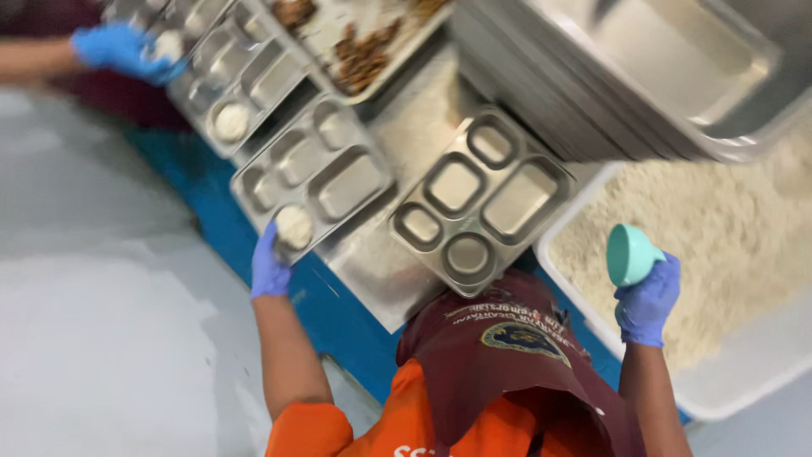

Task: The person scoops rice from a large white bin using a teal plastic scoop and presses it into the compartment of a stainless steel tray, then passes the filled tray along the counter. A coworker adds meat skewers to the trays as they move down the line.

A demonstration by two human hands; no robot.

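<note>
My left hand (269,269), in a blue glove, grips the near corner of a steel compartment tray (338,182) that holds a round mound of rice (294,225). My right hand (648,301), also gloved in blue, holds a teal scoop cup (630,253) upright over a big white tub of cooked rice (719,237). An empty steel compartment tray (480,200) lies on the steel counter between my two hands.
Another person's blue-gloved hand (118,49) holds a further rice-filled tray (233,80) at the top left. A tray of brown food (359,46) sits behind. Stacked steel trays (643,76) fill the top right. My maroon apron (516,355) hangs at the blue table edge.
</note>
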